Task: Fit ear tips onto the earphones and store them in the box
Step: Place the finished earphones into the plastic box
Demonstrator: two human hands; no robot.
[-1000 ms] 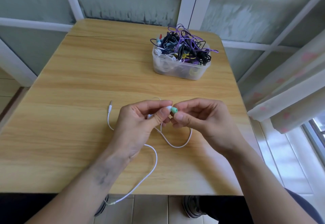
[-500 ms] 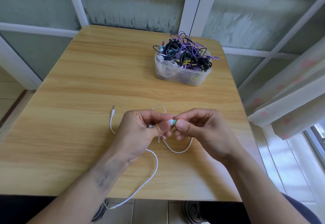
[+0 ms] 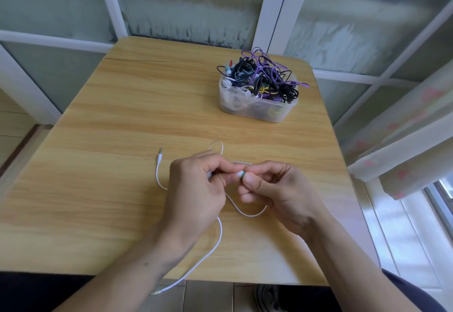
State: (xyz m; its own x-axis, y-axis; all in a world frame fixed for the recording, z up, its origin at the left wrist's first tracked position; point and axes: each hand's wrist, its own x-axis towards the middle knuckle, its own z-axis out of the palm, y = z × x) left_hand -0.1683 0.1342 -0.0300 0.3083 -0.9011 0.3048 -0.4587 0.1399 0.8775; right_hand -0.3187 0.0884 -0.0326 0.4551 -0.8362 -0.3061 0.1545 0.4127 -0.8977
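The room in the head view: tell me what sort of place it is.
Probably a home corner or enclosed balcony: a small wooden table pushed against frosted window panes, a patterned curtain on the right, tiled floor below.

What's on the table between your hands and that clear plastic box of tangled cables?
In the head view, only a white cable loop near the hands; otherwise bare wooden table up to the clear plastic box.

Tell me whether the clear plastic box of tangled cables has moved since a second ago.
No. The clear plastic box sits near the wooden table's far right corner as before; only the camera tilted.
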